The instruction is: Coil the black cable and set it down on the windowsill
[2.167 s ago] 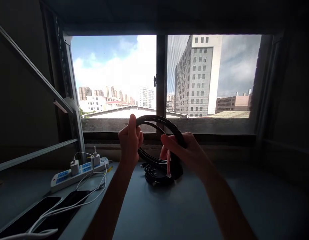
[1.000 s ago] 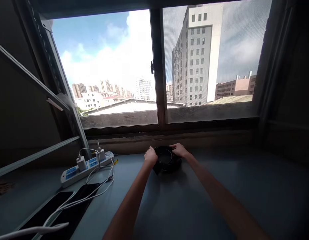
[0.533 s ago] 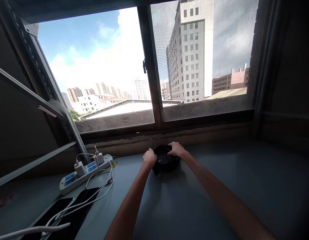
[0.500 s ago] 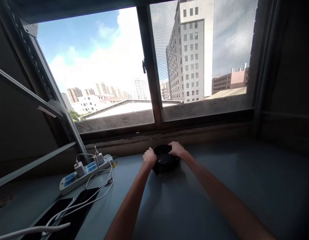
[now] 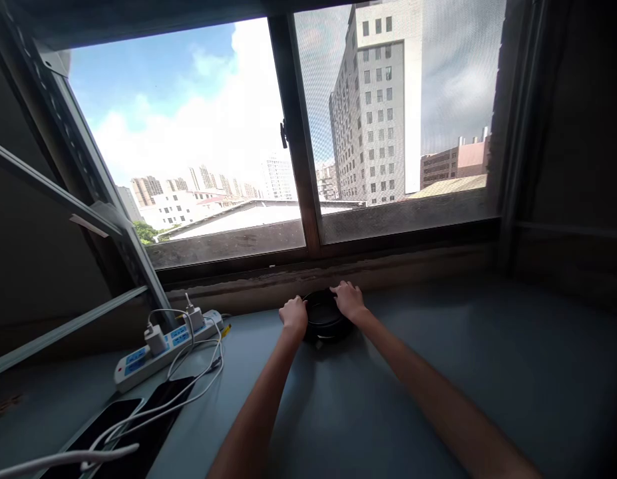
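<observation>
A round, glossy black dish-like object (image 5: 322, 314) sits at the back of the grey-blue tabletop (image 5: 333, 412), close under the window. What kind of thing it is does not show clearly. At its left edge my left hand (image 5: 294, 315) has its fingers closed on the rim. My right hand (image 5: 348, 301) grips the far right side, fingers bent over the rim and partly hidden from me. Low on the near side of the dark object, a pale strip and a small light tab show.
On the left lies a white power strip (image 5: 168, 351) with two plugged-in chargers. White cables (image 5: 153, 416) trail over dark phone-like slabs (image 5: 153, 419). A metal frame (image 5: 96, 193) rises at the left, and a sliding window (image 5: 308, 166) stands behind the table.
The black object has turned or tilted slightly, so the pale strip on its near side now shows. My right hand has shifted a little left along the rim. The view has moved slightly.
</observation>
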`<state>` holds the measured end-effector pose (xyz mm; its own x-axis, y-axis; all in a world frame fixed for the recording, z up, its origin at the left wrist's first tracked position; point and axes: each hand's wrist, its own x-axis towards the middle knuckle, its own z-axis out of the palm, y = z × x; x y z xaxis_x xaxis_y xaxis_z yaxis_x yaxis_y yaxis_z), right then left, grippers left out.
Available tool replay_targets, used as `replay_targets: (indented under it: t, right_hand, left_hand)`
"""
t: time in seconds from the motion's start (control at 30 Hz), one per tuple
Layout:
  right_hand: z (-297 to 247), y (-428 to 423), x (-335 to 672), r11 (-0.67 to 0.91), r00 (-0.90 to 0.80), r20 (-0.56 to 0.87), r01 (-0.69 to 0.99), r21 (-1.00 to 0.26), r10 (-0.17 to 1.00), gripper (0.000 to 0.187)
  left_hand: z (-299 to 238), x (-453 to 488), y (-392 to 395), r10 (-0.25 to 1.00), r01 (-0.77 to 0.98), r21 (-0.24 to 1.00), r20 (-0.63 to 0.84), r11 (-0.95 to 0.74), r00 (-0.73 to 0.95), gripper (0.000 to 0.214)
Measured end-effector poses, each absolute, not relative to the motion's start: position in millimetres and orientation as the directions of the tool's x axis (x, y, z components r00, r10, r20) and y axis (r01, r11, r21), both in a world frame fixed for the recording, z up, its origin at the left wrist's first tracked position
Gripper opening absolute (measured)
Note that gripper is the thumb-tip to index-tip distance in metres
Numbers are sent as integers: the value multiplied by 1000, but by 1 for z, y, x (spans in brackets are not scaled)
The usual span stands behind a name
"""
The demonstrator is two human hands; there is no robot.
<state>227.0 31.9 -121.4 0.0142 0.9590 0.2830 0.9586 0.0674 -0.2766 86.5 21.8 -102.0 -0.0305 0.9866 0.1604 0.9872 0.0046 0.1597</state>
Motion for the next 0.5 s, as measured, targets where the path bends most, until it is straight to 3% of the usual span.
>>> replay_targets:
  t: [0.2,0.3,0.37,0.4,0.43,0.5]
  right_hand:
    - [-115,33,230,93,-8,271,948,-304,963,22]
    - [-108,31,234,101,16,292,919,-382,956,30]
    - [-100,29,237,108,54,343,894,-435,938,30]
    - [-96,27,238,115,75,373,880,-461,925,27]
    - [-90,26,239,124,95,403,866,-485,910,21]
    - [-77,22,239,150,132,458,835,-529,879,10]
  left_hand:
    - [-55,93,1,932,973,224,361,-65,-21,30]
    - [-20,102,-30,863,917,304,500,-259,78,46]
    - [0,107,-63,734,553,570,669,-608,118,55]
    - [7,107,-82,669,329,613,739,-718,85,57]
    - [13,106,-102,593,136,584,805,-800,31,57]
    - [19,98,-141,421,-136,414,906,-900,-34,59]
